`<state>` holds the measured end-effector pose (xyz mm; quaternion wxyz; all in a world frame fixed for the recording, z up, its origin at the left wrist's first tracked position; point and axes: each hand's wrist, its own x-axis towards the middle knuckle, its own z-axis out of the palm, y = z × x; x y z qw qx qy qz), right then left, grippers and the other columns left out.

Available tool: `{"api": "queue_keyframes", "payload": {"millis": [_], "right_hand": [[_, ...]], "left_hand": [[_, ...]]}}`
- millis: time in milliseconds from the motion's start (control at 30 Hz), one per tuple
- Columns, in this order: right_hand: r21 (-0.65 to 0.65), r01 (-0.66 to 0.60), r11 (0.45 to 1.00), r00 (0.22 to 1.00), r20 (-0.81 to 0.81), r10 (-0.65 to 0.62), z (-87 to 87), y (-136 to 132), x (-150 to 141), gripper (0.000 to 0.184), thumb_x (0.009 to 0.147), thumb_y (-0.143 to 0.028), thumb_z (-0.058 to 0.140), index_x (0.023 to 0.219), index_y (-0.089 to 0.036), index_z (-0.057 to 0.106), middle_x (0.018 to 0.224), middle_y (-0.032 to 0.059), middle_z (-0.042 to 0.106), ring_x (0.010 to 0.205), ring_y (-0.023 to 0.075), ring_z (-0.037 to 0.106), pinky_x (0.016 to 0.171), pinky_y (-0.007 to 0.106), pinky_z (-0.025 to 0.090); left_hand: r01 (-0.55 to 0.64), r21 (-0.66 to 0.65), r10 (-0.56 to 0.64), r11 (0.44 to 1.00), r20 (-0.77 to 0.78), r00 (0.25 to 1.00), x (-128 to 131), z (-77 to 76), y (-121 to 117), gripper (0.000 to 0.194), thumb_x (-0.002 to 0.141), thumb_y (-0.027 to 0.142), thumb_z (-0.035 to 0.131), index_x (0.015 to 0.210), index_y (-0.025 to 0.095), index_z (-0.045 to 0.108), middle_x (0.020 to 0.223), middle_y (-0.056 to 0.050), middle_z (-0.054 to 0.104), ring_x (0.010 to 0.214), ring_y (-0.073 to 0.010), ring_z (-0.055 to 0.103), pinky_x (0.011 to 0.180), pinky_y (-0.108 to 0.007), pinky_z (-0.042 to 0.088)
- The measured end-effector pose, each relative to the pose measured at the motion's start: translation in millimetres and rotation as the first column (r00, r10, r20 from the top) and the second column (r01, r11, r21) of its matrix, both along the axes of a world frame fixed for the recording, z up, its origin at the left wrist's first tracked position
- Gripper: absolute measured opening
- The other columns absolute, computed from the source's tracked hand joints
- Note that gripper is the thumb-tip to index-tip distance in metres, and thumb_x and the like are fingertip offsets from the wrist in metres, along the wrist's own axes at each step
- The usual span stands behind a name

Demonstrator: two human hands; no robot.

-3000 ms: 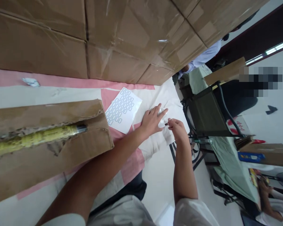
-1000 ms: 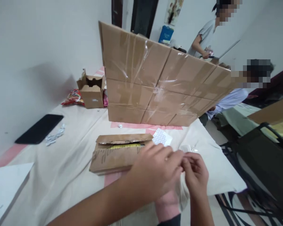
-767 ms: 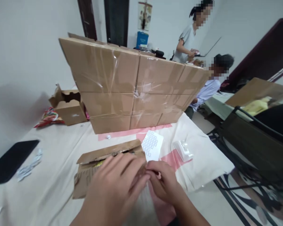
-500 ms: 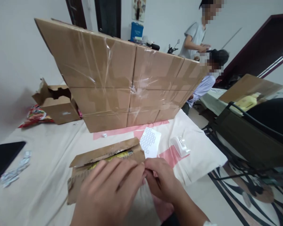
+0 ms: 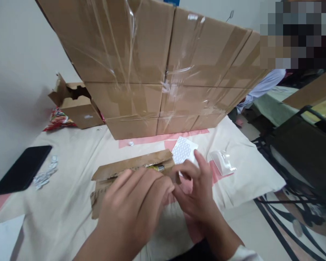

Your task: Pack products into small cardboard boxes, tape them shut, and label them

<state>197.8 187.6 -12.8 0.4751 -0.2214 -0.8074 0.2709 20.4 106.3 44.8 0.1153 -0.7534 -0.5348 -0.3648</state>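
My left hand (image 5: 134, 206) and my right hand (image 5: 197, 194) meet close to the camera, fingertips together over the cloth-covered table (image 5: 70, 203). The left fingers curl inward; the right thumb and fingers pinch, with the index finger raised. What they hold is hidden. Just beyond lies a torn flat cardboard box (image 5: 130, 174) with a yellow-green roll (image 5: 156, 167) showing inside. A white sticker sheet (image 5: 184, 150) lies behind the right hand. A small white plastic part (image 5: 222, 162) rests to its right.
A wall of taped cardboard cartons (image 5: 152, 61) stands across the back. An open small box (image 5: 76, 107) and a red snack packet (image 5: 57, 119) sit back left. A black phone (image 5: 23, 168) and white scraps (image 5: 45, 174) lie left. A dark chair (image 5: 301, 152) and a seated person's sleeve (image 5: 263, 85) are right.
My hands left the white part on the table and came together near me. The view tilted up, then dropped closer. The right index finger has now lifted.
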Motion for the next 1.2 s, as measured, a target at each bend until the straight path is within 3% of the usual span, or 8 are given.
{"api": "queue_keyframes", "payload": {"millis": [100, 200, 333, 467, 600, 733, 933, 1200], "right_hand": [[0.127, 0.057, 0.99, 0.993, 0.096, -0.069, -3.1, 15, -1, 0.083, 0.089, -0.032, 0.071, 0.16, -0.03, 0.027, 0.13, 0.0126, 0.062, 0.114, 0.03, 0.059, 0.098, 0.052, 0.053], [0.129, -0.069, 0.989, 0.948, 0.317, 0.025, -9.5, 28, -5, 0.065, 0.093, -0.036, 0.066, 0.154, -0.03, 0.041, 0.147, 0.0123, 0.056, 0.141, 0.0373, 0.044, 0.116, 0.061, 0.038], [-0.003, -0.163, 0.987, 0.899, 0.41, 0.15, -21.8, 38, -10, 0.056, 0.1, -0.03, 0.055, 0.154, -0.027, 0.042, 0.151, 0.0102, 0.056, 0.151, 0.034, 0.036, 0.121, 0.059, 0.034], [-0.103, -0.158, 0.982, 0.911, 0.367, 0.185, -30.1, 41, -9, 0.064, 0.099, -0.03, 0.054, 0.16, -0.027, 0.032, 0.155, 0.0104, 0.052, 0.154, 0.0328, 0.033, 0.123, 0.059, 0.033], [-0.136, -0.17, 0.976, 0.932, 0.299, 0.204, -34.8, 41, -8, 0.07, 0.099, -0.029, 0.054, 0.162, -0.03, 0.025, 0.156, 0.0079, 0.052, 0.154, 0.0308, 0.034, 0.126, 0.059, 0.031], [-0.155, -0.19, 0.969, 0.941, 0.252, 0.225, -37.8, 42, -9, 0.074, 0.098, -0.027, 0.054, 0.164, -0.03, 0.02, 0.156, 0.0068, 0.053, 0.153, 0.0297, 0.035, 0.126, 0.06, 0.03], [-0.179, -0.2, 0.963, 0.946, 0.221, 0.237, -39.6, 41, -9, 0.072, 0.099, -0.028, 0.054, 0.164, -0.03, 0.023, 0.156, 0.0073, 0.053, 0.154, 0.03, 0.033, 0.127, 0.061, 0.027], [-0.209, -0.194, 0.959, 0.951, 0.199, 0.236, -38.8, 39, -10, 0.074, 0.098, -0.027, 0.054, 0.164, -0.031, 0.021, 0.153, 0.0077, 0.055, 0.154, 0.0314, 0.034, 0.126, 0.062, 0.027]], "left_hand": [[-0.026, -0.078, 0.036, 0.997, 0.137, 0.99, -13, 7.6, -4, 0.014, 0.099, 0.017, 0.051, 0.091, 0.027, 0.057, 0.078, 0.003, 0.068, 0.071, -0.016, 0.062, 0.068, -0.034, 0.043], [-0.122, -0.225, 0.179, 0.967, 0.253, 0.951, -30, 12.5, -10, 0.013, 0.101, 0.027, 0.051, 0.09, 0.029, 0.059, 0.081, 0.003, 0.066, 0.074, -0.0173, 0.06, 0.066, -0.032, 0.044], [-0.15, -0.513, 0.344, 0.845, 0.306, 0.888, -51, 12.5, -13, 0.02, 0.099, 0.044, 0.055, 0.089, 0.028, 0.061, 0.079, 0.004, 0.062, 0.071, -0.0158, 0.053, 0.061, -0.027, 0.041], [0.02, -0.707, 0.341, 0.707, 0.366, 0.866, -67, 11.5, -13, 0.028, 0.099, 0.047, 0.055, 0.084, 0.025, 0.061, 0.075, 0.004, 0.06, 0.07, -0.0129, 0.051, 0.06, -0.022, 0.042], [0.142, -0.724, 0.215, 0.676, 0.377, 0.901, -79, 10.8, -9, 0.027, 0.096, 0.046, 0.057, 0.081, 0.025, 0.064, 0.068, 0.004, 0.063, 0.06, -0.0121, 0.052, 0.054, -0.021, 0.042], [0.096, -0.767, 0.193, 0.635, 0.277, 0.941, -91, 8.1, -8, 0.022, 0.094, 0.043, 0.059, 0.082, 0.027, 0.067, 0.067, 0.002, 0.063, 0.055, -0.0132, 0.053, 0.047, -0.022, 0.041], [0.186, -0.793, 0.02, 0.581, 0.243, 0.97, -101, 2.7, -8, 0.014, 0.093, 0.035, 0.06, 0.085, 0.027, 0.066, 0.076, 0.001, 0.063, 0.069, -0.0131, 0.058, 0.064, -0.022, 0.05], [0.016, -0.828, 0.184, 0.56, 0.144, 0.972, -93, -14.4, 17, 0.016, 0.09, 0.039, 0.062, 0.09, 0.023, 0.06, 0.074, 0.004, 0.059, 0.064, -0.0124, 0.052, 0.059, -0.024, 0.041]]}}
